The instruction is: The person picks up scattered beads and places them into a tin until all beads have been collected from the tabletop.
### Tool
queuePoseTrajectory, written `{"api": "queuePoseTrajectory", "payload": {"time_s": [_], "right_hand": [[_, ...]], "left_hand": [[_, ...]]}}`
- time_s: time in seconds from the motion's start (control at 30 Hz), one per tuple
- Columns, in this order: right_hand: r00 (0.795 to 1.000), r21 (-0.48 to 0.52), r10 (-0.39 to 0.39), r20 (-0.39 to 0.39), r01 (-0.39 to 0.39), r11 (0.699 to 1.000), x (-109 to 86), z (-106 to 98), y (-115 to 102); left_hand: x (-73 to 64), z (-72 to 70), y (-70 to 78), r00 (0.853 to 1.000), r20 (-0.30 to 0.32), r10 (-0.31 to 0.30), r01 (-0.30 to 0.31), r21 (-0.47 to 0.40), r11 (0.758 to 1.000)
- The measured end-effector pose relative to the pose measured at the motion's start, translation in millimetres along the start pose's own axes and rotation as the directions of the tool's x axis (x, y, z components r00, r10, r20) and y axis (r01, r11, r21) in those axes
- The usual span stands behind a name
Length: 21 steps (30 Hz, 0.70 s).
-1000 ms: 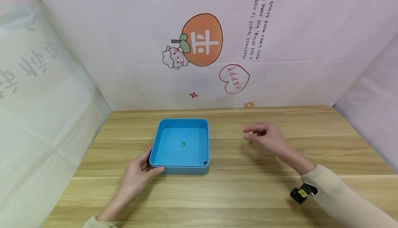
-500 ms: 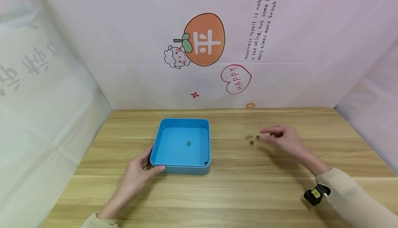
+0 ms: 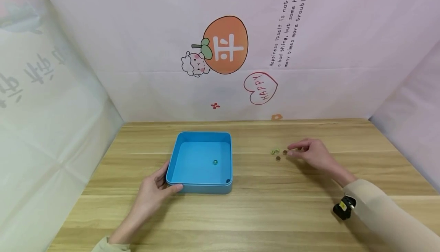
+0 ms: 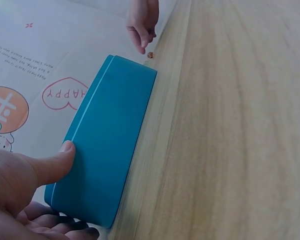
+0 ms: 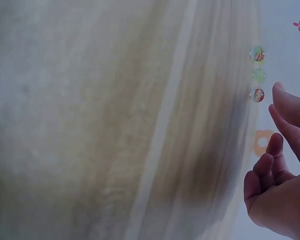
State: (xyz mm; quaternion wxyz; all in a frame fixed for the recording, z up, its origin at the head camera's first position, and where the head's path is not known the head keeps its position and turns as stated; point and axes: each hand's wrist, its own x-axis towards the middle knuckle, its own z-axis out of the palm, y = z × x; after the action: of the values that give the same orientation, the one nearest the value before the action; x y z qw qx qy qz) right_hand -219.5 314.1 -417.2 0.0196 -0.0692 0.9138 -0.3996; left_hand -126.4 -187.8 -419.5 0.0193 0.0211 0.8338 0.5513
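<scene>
With thumb on the front wall and fingers behind the left side, my left hand [image 3: 152,191] grips the near-left corner of a blue square box [image 3: 189,188]. Inside the box lie a green glass marble [image 3: 215,162] and a small dark round thing [image 3: 228,181] in the near-right corner. My right hand [image 3: 314,155] hovers over the table, thumb and index finger apart, their tips beside a brown marble [image 3: 285,152]. Two greenish marbles [image 3: 277,151] and another brown marble [image 3: 278,159] sit just left of it. A further brown marble [image 3: 300,148] is partly hidden by the fingers.
The wooden table [image 3: 220,221] ends at a printed white cloth backdrop [image 3: 154,95]. More cloth hangs at the left and right sides. A small black camera [image 3: 343,208] sits on the right wrist.
My right hand has moved right, uncovering the marbles, then its fingertips settled by the brown one. In the box, the green marble has rolled rightward. The left hand keeps its grip.
</scene>
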Motion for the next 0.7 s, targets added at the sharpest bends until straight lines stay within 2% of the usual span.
{"api": "queuePoseTrajectory", "payload": {"time_s": [0.3,0.7], "right_hand": [[1.000,-0.023,0.006,0.007,-0.006,1.000,4.7,4,0],[0.998,-0.081,-0.059,0.005,0.059,0.995,11.7,8,2]], "left_hand": [[1.1,0.2,-0.5,1.000,-0.002,0.006,-0.006,-0.006,1.000],[0.9,-0.1,-2.1,1.000,-0.002,0.019,-0.019,-0.004,1.000]]}}
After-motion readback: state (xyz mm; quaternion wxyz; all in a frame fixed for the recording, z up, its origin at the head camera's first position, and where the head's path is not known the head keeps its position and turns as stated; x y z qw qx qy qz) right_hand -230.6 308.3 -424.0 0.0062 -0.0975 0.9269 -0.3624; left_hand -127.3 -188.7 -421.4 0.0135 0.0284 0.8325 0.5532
